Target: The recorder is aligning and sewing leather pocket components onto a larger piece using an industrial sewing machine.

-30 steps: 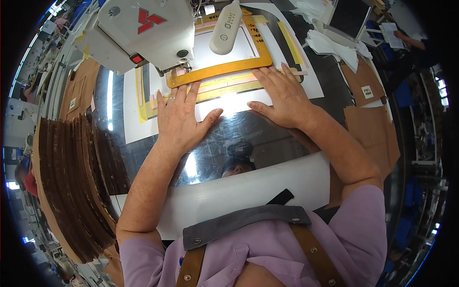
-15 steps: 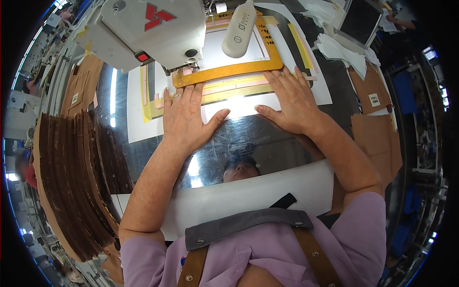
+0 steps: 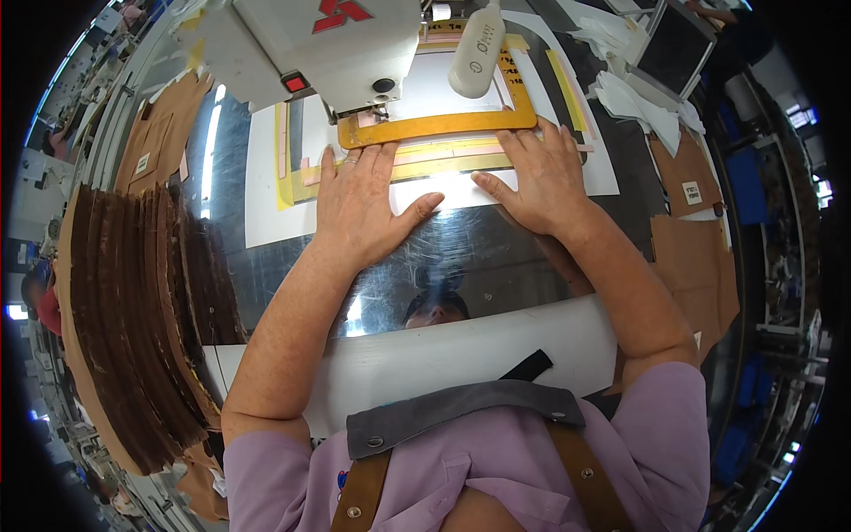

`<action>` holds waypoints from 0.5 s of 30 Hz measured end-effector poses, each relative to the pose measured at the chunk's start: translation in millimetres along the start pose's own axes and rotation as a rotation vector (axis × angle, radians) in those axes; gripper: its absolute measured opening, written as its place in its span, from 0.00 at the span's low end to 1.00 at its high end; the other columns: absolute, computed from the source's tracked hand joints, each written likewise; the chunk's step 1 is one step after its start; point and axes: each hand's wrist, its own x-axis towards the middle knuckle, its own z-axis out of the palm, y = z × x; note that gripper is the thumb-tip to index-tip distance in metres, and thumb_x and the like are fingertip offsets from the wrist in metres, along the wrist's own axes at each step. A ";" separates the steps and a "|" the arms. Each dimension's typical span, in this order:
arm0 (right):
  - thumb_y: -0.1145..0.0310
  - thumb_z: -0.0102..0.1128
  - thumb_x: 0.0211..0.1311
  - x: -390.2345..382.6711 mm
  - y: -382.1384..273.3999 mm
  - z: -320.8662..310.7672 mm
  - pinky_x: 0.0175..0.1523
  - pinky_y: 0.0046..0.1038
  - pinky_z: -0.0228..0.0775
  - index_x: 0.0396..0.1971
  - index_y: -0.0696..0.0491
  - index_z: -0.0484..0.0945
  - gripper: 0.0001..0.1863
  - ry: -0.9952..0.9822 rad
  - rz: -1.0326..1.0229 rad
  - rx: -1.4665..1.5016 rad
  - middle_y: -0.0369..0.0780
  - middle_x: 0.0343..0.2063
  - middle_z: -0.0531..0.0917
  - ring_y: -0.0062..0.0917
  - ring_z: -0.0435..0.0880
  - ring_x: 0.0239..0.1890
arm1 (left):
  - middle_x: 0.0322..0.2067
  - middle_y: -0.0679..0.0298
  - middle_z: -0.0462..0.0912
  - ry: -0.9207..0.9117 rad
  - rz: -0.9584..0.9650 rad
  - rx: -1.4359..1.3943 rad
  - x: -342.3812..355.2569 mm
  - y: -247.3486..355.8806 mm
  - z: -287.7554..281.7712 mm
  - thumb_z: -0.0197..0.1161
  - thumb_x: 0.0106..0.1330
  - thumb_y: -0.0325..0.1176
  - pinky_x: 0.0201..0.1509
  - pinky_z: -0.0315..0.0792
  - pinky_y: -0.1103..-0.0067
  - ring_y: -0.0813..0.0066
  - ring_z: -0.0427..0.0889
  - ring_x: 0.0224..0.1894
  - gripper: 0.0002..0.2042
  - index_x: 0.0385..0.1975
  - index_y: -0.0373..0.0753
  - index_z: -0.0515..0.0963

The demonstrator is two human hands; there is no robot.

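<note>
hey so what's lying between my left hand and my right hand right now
Between your left hand and right hand, the head view shows yellow and pink strips over a white sheet, then shiny tabletop nearer you.

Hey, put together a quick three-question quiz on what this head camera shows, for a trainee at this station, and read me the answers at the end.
1. Multiple choice: what colour is the frame just beyond the left hand and the right hand?
A. Blue
B. Yellow-orange
C. Green

2. True or false: the stack of brown pieces stands to the left of the left hand.

3. Short answer: which of the two hands is nearer the dark-screened monitor?

Key: 1. B. 2. True. 3. The right hand.
</note>
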 end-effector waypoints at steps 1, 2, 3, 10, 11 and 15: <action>0.33 0.51 0.67 0.5 -1.5 3.3 0.72 0.58 0.48 0.60 0.59 0.76 0.42 0.036 0.010 -0.032 0.52 0.57 0.78 0.47 0.66 0.67 | 0.64 0.47 0.73 -0.003 -0.011 0.001 -0.5 -0.6 -2.0 0.43 0.64 0.77 0.79 0.41 0.47 0.53 0.68 0.71 0.50 0.69 0.35 0.66; 0.34 0.52 0.66 1.5 -2.8 4.1 0.72 0.59 0.48 0.60 0.60 0.77 0.41 0.074 0.016 -0.063 0.52 0.57 0.78 0.49 0.66 0.67 | 0.64 0.47 0.73 0.003 -0.035 0.007 1.3 -0.1 -3.2 0.43 0.64 0.77 0.79 0.41 0.47 0.53 0.68 0.71 0.50 0.69 0.35 0.66; 0.34 0.52 0.66 2.9 -4.7 1.5 0.72 0.59 0.48 0.60 0.60 0.77 0.41 0.083 -0.025 -0.051 0.52 0.57 0.78 0.49 0.66 0.67 | 0.64 0.47 0.73 -0.006 -0.022 -0.031 2.5 -0.1 -6.5 0.45 0.64 0.77 0.79 0.41 0.47 0.54 0.68 0.70 0.49 0.69 0.34 0.66; 0.39 0.54 0.68 -7.8 9.3 9.5 0.72 0.65 0.46 0.62 0.64 0.71 0.41 0.043 0.066 -0.098 0.61 0.61 0.73 0.59 0.60 0.72 | 0.70 0.48 0.66 0.155 0.027 -0.067 -3.8 2.5 -0.7 0.43 0.66 0.74 0.79 0.41 0.48 0.55 0.62 0.74 0.48 0.70 0.34 0.65; 0.39 0.52 0.69 -5.0 5.7 10.6 0.73 0.64 0.45 0.63 0.65 0.69 0.41 0.026 0.062 -0.106 0.62 0.62 0.71 0.58 0.59 0.73 | 0.72 0.49 0.63 0.226 0.008 -0.027 -8.5 -1.3 4.9 0.42 0.67 0.73 0.78 0.42 0.48 0.54 0.61 0.75 0.47 0.71 0.34 0.63; 0.38 0.46 0.72 -4.9 6.8 12.6 0.76 0.61 0.41 0.64 0.68 0.67 0.43 -0.017 0.114 -0.108 0.63 0.68 0.64 0.55 0.54 0.76 | 0.70 0.49 0.66 0.199 -0.071 0.113 -25.5 -12.4 -18.1 0.43 0.69 0.71 0.78 0.44 0.50 0.53 0.62 0.74 0.45 0.70 0.34 0.66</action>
